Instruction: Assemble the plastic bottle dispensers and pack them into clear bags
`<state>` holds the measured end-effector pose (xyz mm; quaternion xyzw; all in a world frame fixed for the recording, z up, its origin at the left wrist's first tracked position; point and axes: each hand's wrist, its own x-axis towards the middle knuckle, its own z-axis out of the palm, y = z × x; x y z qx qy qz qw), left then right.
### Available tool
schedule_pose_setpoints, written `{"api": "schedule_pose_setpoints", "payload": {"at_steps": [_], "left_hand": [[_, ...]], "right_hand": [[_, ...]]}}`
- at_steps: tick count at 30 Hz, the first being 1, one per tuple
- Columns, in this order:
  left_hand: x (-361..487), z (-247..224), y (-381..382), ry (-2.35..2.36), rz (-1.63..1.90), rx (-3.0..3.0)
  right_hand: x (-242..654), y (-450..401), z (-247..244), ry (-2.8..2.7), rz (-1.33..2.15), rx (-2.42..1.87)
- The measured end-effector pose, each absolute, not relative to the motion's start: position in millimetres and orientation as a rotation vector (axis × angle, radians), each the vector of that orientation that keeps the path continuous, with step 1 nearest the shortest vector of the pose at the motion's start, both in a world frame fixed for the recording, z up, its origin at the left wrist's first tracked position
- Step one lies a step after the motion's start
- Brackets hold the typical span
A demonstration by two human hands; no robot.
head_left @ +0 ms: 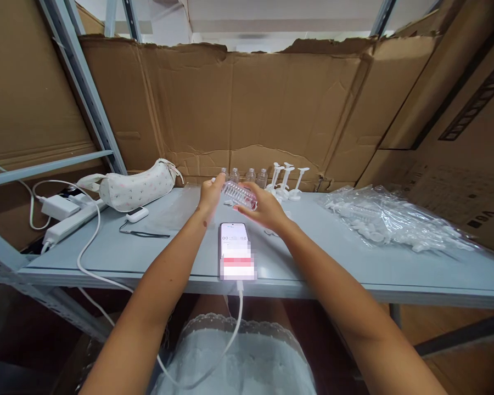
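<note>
- The hands are closed on one item: the neck end of the ribbed bottle (239, 195) is pinched by the left hand (211, 195), and its body is grasped by the right hand (267, 205).
- The ribbed bottle is held tilted above the table (181, 254), on the far side of the phone (235, 241). If the grip is loosened, the phone may be struck, as the plastic appears smooth.
- The standing bottles (251, 175) may be toppled if the knuckles are moved farther; they are placed close together.
- The white stemmed parts (287, 180), at far right of the hands, may be knocked over, being tall and narrow.
- The phone may be dragged off the near edge if the white cable (239, 315) is snagged by a forearm.
</note>
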<state>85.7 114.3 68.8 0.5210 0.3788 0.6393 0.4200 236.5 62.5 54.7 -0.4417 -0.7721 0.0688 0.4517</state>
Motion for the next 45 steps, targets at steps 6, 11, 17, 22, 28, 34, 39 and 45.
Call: {"api": "schedule_pose_setpoints", "payload": {"at_steps": [6, 11, 17, 22, 28, 34, 39, 45], "left_hand": [[83, 68, 118, 0.929, 1.545, 1.36], [84, 72, 114, 0.903, 1.543, 1.339], [84, 72, 113, 0.883, 1.544, 1.323], [86, 71, 113, 0.943, 1.558, 1.304], [88, 67, 115, 0.984, 1.487, 1.319], [86, 69, 118, 1.0, 1.433, 1.38], [88, 69, 115, 0.986, 1.468, 1.311], [91, 64, 113, 0.905, 1.342, 1.4]], "right_hand": [[233, 61, 58, -1.783, 0.764, -1.003], [232, 63, 64, -1.512, 1.504, -0.871], [229, 60, 62, -1.612, 1.286, -0.92], [225, 54, 57, -1.753, 0.609, -1.062], [226, 54, 59, -1.717, 0.918, -1.005], [231, 60, 62, -1.539, 1.273, -0.986], [230, 61, 60, -1.542, 1.298, -0.937], [234, 69, 59, -1.493, 1.25, -0.943]]}}
